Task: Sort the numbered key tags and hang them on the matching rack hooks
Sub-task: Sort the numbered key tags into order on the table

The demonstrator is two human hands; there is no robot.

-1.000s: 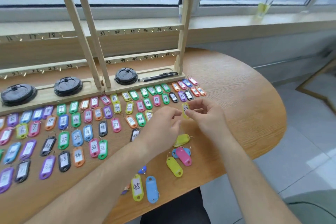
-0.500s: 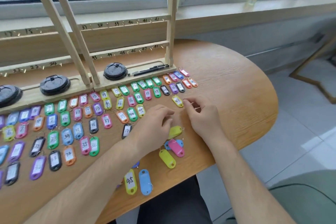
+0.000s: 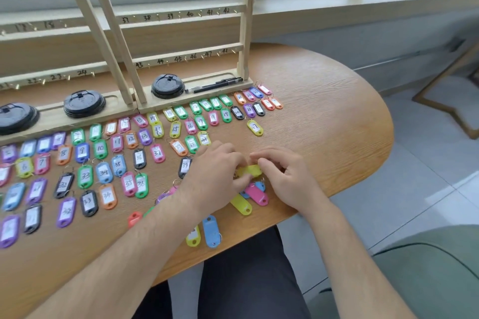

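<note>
My left hand [image 3: 215, 181] and right hand [image 3: 290, 179] both pinch one yellow tag [image 3: 250, 170] near the desk's [image 3: 324, 124] front edge.

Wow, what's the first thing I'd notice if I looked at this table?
Probably the rows of colourful numbered key tags spread across the left and middle of the wooden table. Behind them stands a tall wooden rack with numbered hooks. Near the front edge, the left hand and right hand meet on a yellow tag, pinching it between them.
</note>
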